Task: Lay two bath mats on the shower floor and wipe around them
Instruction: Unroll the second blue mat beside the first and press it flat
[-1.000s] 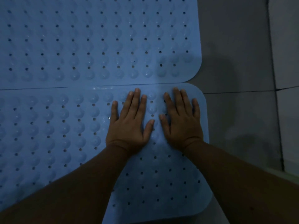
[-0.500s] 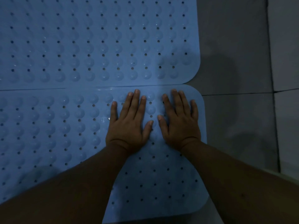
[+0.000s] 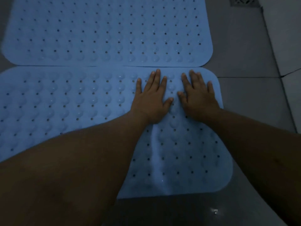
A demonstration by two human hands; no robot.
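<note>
Since half a second ago: both hands unmoved on the near mat, palms down; view now wider, taking in more of the far mat and a floor drain.

Near mat (image 3: 81,101): blue, studded and perforated, flat on the shower floor (image 3: 254,111). Long axis runs left to right; rounded right end toward the grey tiles. A raised crease runs from below the hands to its near edge.

Far mat (image 3: 104,30): same kind, long axis also left to right, lying parallel beyond the first; facing long edges meet along a thin seam, touching or nearly so.

Left hand (image 3: 152,98): flat on the near mat close to the seam, fingers straight and slightly spread, pointing at the far mat, gripping nothing.

Right hand (image 3: 197,95): just beside the left, near the mat's right corner, fingers likewise extended and pressed flat, thumb turned inward.

Forearms: both reach in from the near side, bare.

Floor drain (image 3: 244,1): grated, at the top right, well apart from the hands.
</note>
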